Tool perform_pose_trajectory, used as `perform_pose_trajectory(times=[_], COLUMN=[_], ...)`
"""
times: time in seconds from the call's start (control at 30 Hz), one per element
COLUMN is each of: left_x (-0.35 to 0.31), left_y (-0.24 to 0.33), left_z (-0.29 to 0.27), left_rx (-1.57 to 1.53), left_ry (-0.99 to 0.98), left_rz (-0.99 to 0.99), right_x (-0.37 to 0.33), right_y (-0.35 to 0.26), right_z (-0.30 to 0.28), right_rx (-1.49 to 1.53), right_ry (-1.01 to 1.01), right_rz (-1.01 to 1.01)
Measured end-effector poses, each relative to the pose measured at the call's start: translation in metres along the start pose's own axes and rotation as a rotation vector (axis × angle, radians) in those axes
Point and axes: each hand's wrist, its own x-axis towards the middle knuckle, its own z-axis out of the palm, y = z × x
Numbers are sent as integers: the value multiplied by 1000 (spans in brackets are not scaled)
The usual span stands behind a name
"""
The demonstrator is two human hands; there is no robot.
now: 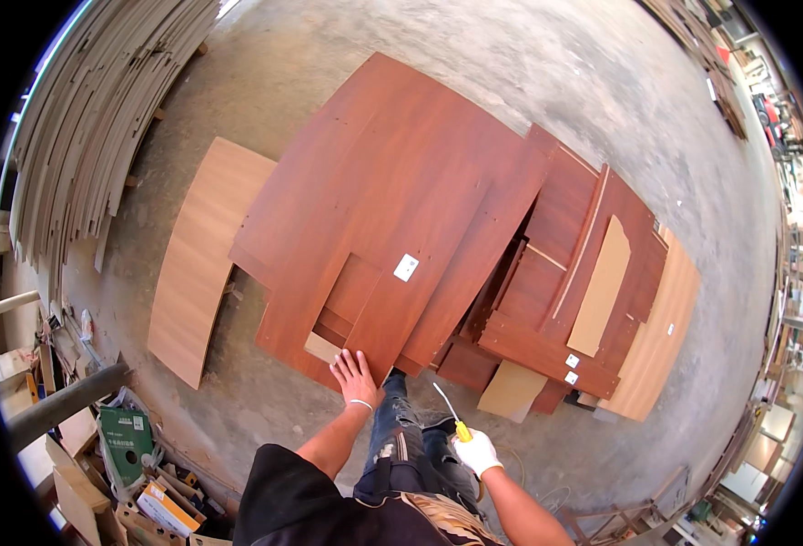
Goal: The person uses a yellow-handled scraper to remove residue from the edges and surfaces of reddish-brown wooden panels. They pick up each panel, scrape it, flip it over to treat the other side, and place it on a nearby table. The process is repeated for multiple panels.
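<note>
Lying splayed on the panel (pixel 365 182), lower centre: left hand (pixel 354 374)! And the right hand (pixel 478 451) grips a tool (pixel 462 431).

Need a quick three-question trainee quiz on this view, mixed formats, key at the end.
1. Fill in: The left grip rests on a reddish-brown wood-look ____.
2. True or false: The yellow-handled tool is in the left grip.
3. Where in the picture is the stack of long narrow boards?
A) lower right
B) upper left
C) centre

Key:
1. panel
2. False; the white-gloved right grip holds it.
3. B
</note>
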Motion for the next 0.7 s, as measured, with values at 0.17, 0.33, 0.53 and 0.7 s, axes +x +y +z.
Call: perform_pose_trajectory(times=[0.17, 0.33, 0.53, 0.7], left_x=[22, 44, 23, -23], left_y=[21, 43, 28, -17], left_z=[16, 39, -4, -75], left_rx=[-58, 9, -102, -183], left_ry=[108, 245, 169, 186], left_rz=[-20, -200, -147, -37], right_x=[8, 4, 8, -4], right_y=[-6, -14, 14, 29], right_z=[2, -7, -10, -27], right_rx=[27, -10, 59, 79], right_ry=[3, 29, 40, 47], right_rz=[-79, -150, -233, -238])
